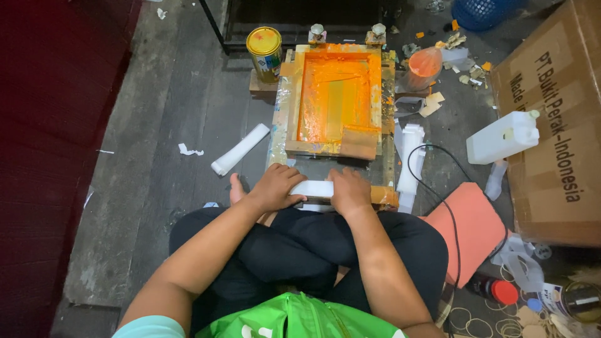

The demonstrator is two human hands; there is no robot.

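Observation:
I sit cross-legged on a dark wooden floor. My left hand (pixel 275 186) and my right hand (pixel 349 191) both rest on a white strip of plastic or paper (pixel 314 188) laid across the near edge of a wooden printing base (pixel 383 195). Each hand presses one end of the strip. Just beyond my hands lies a wooden screen-printing frame (pixel 339 100), smeared with orange ink, with a wooden squeegee (pixel 359 143) at its near right corner.
A yellow-lidded paint can (pixel 265 52) stands left of the frame. A rolled white sheet (pixel 240 149) lies on the floor at left. A stack of white strips (pixel 410 156), a white jug (pixel 503 137), a cardboard box (pixel 551 119) and an orange pad (pixel 471 228) sit at right.

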